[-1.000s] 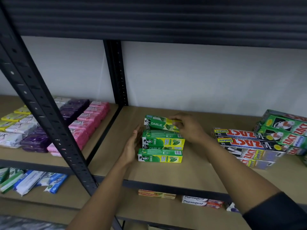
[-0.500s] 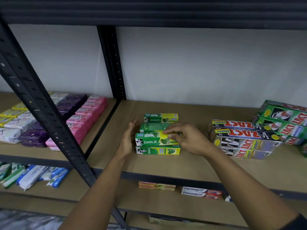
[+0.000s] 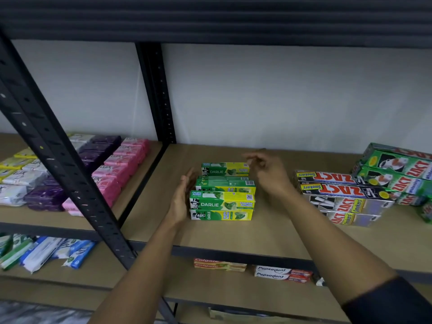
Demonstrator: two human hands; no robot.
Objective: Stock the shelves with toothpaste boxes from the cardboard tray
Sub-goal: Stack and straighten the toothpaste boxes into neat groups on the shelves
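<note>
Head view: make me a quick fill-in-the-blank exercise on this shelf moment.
The green boxes between the hands read ____.
The left hand is open at the stack's ____ end.
The right hand holds ____.
The ZACT boxes lie to the ____ of the stack.
Missing words: DARLIE; left; nothing; right.

left hand [image 3: 181,199]: upright on edge, fingers straight together, palm facing inward | right hand [image 3: 268,171]: lifted higher, fingers loosely curled, blurred | both forearms: extended forward
</note>
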